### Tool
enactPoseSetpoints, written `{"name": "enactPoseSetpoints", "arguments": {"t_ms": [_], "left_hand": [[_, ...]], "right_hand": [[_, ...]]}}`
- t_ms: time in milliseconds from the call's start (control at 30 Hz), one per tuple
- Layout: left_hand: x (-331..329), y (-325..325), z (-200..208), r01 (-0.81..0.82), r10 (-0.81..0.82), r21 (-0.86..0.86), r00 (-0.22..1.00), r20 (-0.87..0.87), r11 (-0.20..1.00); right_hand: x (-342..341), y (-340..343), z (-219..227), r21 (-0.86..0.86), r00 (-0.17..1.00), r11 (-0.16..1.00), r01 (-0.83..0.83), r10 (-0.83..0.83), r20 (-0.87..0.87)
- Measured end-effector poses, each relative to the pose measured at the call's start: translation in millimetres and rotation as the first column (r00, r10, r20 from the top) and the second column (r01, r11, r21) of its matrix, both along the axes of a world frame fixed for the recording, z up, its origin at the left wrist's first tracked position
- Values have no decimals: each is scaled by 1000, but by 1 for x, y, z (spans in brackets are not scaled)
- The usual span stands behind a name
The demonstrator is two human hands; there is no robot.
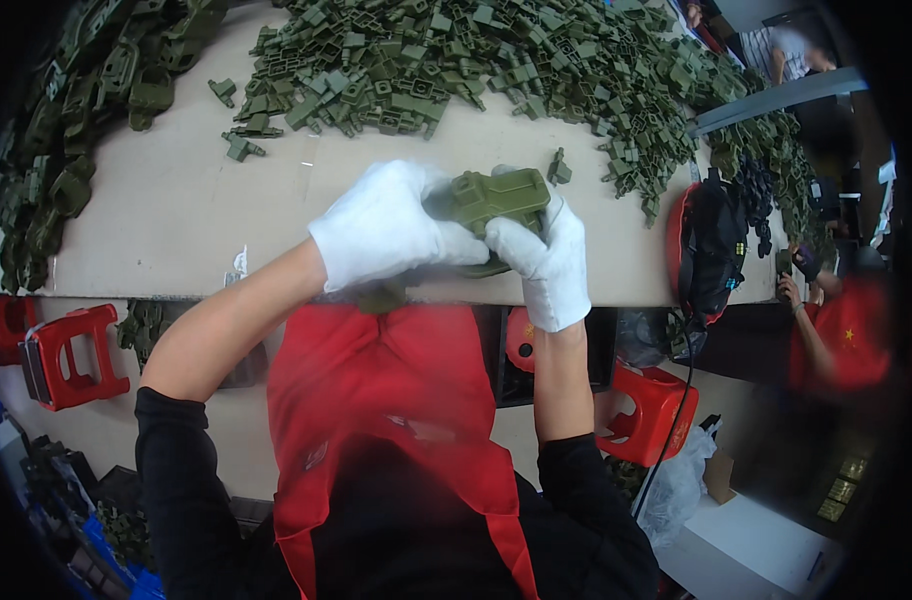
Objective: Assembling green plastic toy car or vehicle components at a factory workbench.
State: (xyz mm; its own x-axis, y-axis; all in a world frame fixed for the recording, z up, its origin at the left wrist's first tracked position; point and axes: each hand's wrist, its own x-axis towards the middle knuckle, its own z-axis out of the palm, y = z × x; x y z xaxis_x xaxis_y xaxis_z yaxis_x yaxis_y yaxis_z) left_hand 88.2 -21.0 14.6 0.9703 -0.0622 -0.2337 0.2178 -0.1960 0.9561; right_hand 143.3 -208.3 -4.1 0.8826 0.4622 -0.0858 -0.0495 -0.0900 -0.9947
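Note:
Both my hands wear white gloves and meet over the table's near edge. Between them is an olive-green moulded plastic part (501,195), boxy with a raised panel on top. My left hand (381,225) closes on its left side, and the fingertips there are partly hidden. On the other side, my right hand (548,255) grips it with the thumb across the front. Below my left hand, another green piece (383,296) shows at the table edge; I cannot tell whether it is joined to the held part. One small green connector piece (559,166) lies just beyond my right hand.
A large heap of small green plastic pieces (376,75) covers the table's far side. Bigger green shells (71,185) pile up at the left. A black and red bag (711,250) sits at the right edge, its cable hanging down. Red stools (651,410) stand below. A co-worker (841,330) is at the right.

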Motion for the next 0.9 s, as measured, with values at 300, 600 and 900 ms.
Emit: {"name": "enactPoseSetpoints", "arguments": {"t_ms": [300, 600, 900], "left_hand": [[-4, -5, 15, 3, -20, 289, 998, 56, 957], [-5, -19, 20, -22, -52, 411, 985, 167, 911], [-9, 11, 11, 31, -29, 79, 999, -19, 996]], "right_hand": [[15, -10, 18, 175, 989, 975, -138, 144, -27], [3, -11, 7, -105, 919, 994, -20, 59, 390], [32, -39, 20, 106, 996, 994, 30, -39, 81]]}}
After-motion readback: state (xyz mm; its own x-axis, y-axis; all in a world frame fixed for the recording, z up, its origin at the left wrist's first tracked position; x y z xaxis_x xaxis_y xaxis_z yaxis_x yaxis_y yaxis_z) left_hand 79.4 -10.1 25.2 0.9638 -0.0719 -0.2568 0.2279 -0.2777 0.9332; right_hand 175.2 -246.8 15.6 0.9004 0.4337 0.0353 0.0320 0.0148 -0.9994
